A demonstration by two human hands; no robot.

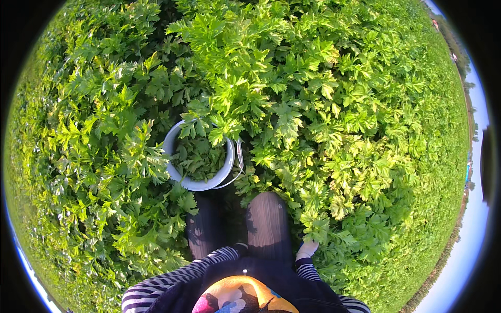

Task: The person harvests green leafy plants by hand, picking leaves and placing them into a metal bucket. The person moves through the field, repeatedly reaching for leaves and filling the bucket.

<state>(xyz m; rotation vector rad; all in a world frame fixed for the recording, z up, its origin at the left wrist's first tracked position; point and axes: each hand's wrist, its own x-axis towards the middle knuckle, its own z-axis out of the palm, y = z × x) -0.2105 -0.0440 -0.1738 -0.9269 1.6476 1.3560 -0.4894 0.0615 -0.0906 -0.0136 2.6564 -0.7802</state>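
Note:
My right hand [307,249] is low at my right side, against the leafy green plants; its fingers are partly hidden by leaves and shade, so what they touch does not show. My left hand [241,247] lies in dark shade between my thighs at the end of a striped sleeve, barely visible. In front of my knees stands a white plastic bucket [172,172] with its handle hanging towards the right. Cut or picked green leaves [199,158] lie inside it, and a leafy stem hangs over its far rim.
Dense celery-like plants [282,94] surround me on every side, pressing close to the bucket and my legs. Some leaves right of centre are yellowish [352,164]. Far off at the right, the field's edge meets a line of trees and the sky.

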